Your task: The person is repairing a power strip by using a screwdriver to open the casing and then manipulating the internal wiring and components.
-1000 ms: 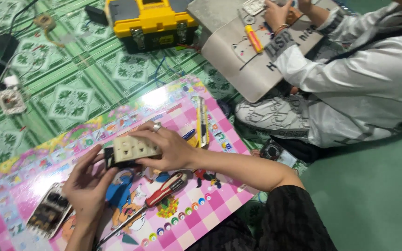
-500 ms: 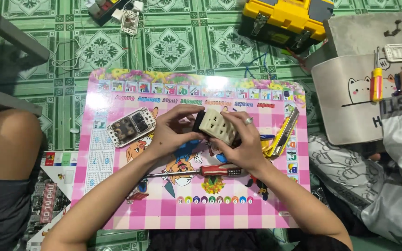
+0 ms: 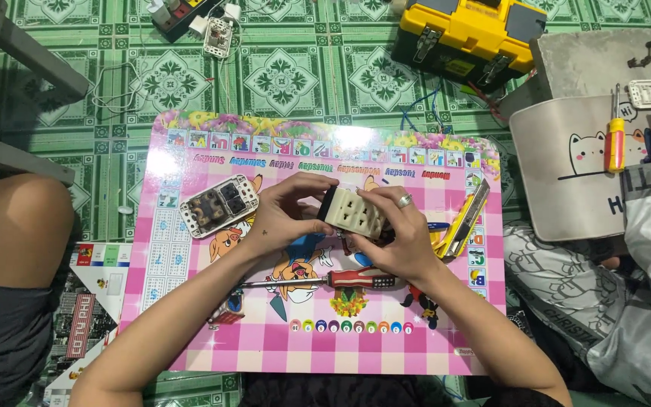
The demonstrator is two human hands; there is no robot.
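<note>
Both my hands hold a cream-coloured wall socket module (image 3: 354, 211) just above a pink children's board (image 3: 212, 332). My left hand (image 3: 286, 212) grips its dark left end. My right hand (image 3: 399, 237), with a ring on one finger, wraps around its right side and underside. A red-handled screwdriver (image 3: 340, 280) lies on the board right below my hands. Left of my hands rests a white switch plate (image 3: 218, 206) with dark inserts. A yellow utility knife (image 3: 467, 221) lies by my right hand.
A yellow and black toolbox (image 3: 470, 30) stands on the green tiled floor at the back. A person sits on the right with a grey board (image 3: 566, 196), a yellow screwdriver (image 3: 615, 143) and a white plate (image 3: 648, 93). Another person's knee (image 3: 16, 226) is at left. A power strip (image 3: 182, 11) lies top left.
The view swung from a slanted look to straight down on the board. My hands kept hold of the socket module and turned it slightly; the person at right stays at their own board.
</note>
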